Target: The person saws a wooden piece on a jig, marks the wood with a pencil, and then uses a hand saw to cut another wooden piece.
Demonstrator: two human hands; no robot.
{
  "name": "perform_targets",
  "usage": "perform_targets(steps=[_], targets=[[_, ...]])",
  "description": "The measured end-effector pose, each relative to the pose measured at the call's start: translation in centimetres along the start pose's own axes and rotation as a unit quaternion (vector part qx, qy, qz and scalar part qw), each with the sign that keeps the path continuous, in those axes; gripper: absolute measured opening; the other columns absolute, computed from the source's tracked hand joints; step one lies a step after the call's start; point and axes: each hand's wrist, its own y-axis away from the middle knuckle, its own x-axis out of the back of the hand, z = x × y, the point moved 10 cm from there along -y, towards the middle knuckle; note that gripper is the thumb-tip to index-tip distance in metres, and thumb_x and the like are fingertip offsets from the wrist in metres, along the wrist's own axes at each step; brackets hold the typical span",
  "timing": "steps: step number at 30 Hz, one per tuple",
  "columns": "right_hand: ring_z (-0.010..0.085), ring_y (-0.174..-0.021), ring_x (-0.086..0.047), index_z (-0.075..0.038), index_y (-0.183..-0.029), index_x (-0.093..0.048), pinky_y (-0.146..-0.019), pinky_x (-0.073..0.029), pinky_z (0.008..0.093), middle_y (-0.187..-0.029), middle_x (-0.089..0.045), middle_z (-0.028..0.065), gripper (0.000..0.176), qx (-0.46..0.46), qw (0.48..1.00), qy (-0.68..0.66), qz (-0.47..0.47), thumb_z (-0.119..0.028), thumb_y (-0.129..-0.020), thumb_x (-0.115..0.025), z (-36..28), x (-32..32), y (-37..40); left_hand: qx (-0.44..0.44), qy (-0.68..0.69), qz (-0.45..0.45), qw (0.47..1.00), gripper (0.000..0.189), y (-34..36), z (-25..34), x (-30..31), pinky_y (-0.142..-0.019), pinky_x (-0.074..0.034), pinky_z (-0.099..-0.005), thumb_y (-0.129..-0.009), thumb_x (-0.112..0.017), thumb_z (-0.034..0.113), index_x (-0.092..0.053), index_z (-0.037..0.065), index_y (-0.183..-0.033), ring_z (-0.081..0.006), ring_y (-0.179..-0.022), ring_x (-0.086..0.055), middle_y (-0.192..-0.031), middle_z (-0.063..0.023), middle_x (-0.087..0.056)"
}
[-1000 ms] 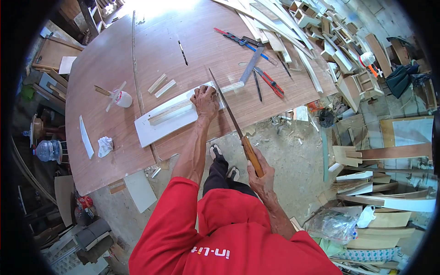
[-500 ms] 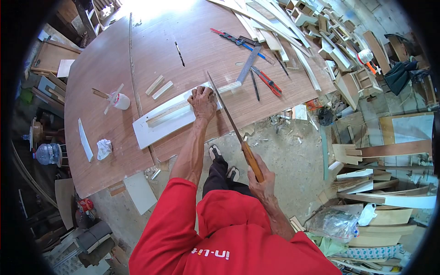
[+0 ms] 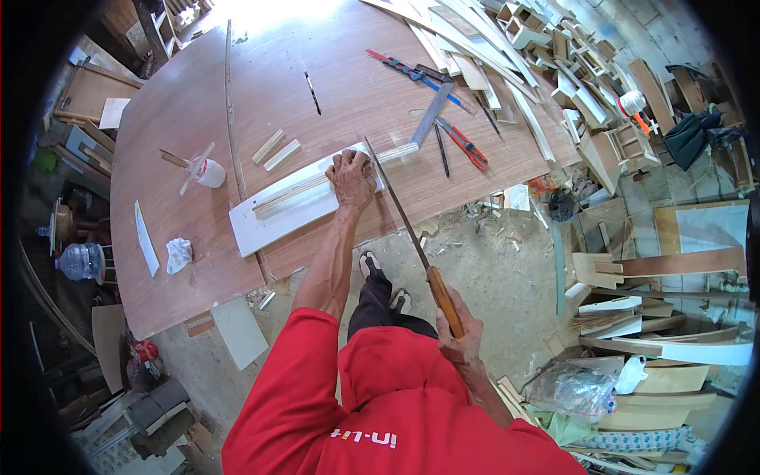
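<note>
My right hand (image 3: 464,339) is wrapped around the wooden handle of a handsaw (image 3: 446,302). Its long, thin blade slants up and left, crossing thin wooden strips (image 3: 294,193) close to my left hand. My left hand (image 3: 351,179) presses down on those strips with curled fingers, gripping them against a white board (image 3: 252,234) that lies on the table. Beyond the blade, the strips' pale far ends stick out to the right. Two short cut pieces (image 3: 274,150) lie just past the board.
On the brown table (image 3: 182,261) are a white cup with sticks (image 3: 210,173), a crumpled cloth (image 3: 180,255), a metal square (image 3: 432,115), a red cutter knife (image 3: 463,144) and a pencil (image 3: 441,150). Long wood strips (image 3: 467,59) pile at the back right. Offcuts litter the floor.
My right hand has drawn the saw back toward my body, down and slightly right. My left hand stays in place on the strips.
</note>
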Motion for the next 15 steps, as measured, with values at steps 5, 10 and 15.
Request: perform_targets(steps=[5,10,15], targets=[[0.0141,-0.085,-0.065,-0.002,-0.134,-0.052,-0.072,-0.052,0.0291,-0.108,-0.068,0.0159,0.047,0.014,1.000,0.014,0.006,-0.004,-0.088,-0.060,-1.0,-1.4,-2.9,0.005,-0.002,-0.016,1.000,0.022,0.3,-0.3,-0.4,-0.090,-0.029,-0.0447,-0.068,-0.065,0.006,-0.063,0.012,-0.090,-0.0268,-0.103,-0.047,-0.102,-0.0062,-0.057],[0.0140,-0.083,-0.065,-0.002,-0.133,-0.052,-0.071,-0.052,0.0280,-0.105,-0.068,0.0179,0.047,0.066,0.997,-0.018,0.027,-0.004,-0.087,-0.061,-1.1,0.6,0.7,0.022,-0.008,-0.018,1.000,0.022,0.1,-0.8,-0.6,-0.090,-0.029,-0.0452,-0.069,-0.065,0.007,-0.063,0.012,-0.090,-0.0269,-0.104,-0.046,-0.102,-0.0062,-0.057],[0.0127,-0.079,-0.065,-0.003,-0.134,-0.052,-0.070,-0.052,0.0273,-0.102,-0.070,0.0166,0.047,-0.013,1.000,0.014,0.001,-0.002,-0.087,-0.060,-0.1,-1.5,-2.8,0.009,0.003,-0.004,1.000,0.020,0.0,-0.4,-0.5,-0.089,-0.029,-0.0450,-0.070,-0.064,0.005,-0.063,0.012,-0.089,-0.0267,-0.104,-0.046,-0.102,-0.0057,-0.056]])
